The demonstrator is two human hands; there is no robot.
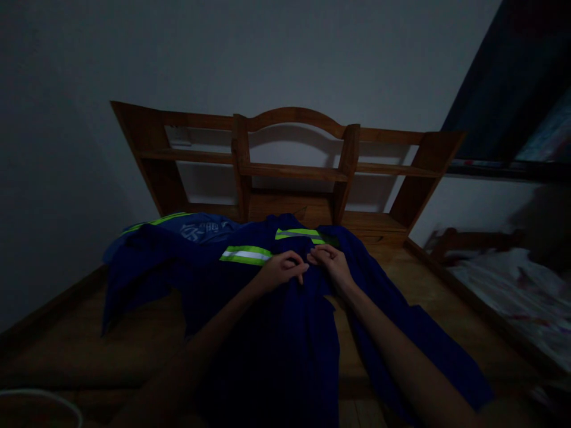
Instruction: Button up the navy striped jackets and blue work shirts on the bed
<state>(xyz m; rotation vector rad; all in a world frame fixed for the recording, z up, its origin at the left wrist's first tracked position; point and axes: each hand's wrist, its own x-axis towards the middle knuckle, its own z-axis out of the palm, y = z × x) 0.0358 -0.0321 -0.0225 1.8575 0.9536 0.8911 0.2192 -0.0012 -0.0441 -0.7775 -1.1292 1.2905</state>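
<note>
A dark blue work jacket with yellow-green reflective strips lies spread on the wooden desk, one sleeve out to each side and its lower part hanging over the front edge. At the middle of its front, my left hand is closed, thumb and fingers pinching at the cloth. Close beside it, my right hand has its fingertips pressed together on the jacket's other front edge. The two hands almost meet. Whatever small part sits between the fingertips is too dark to make out.
Under the jacket's left side lies a lighter blue garment with white lettering. A wooden shelf rack rises at the back of the desk against the wall. White bedding is at the right, and a pale curved rim shows at lower left.
</note>
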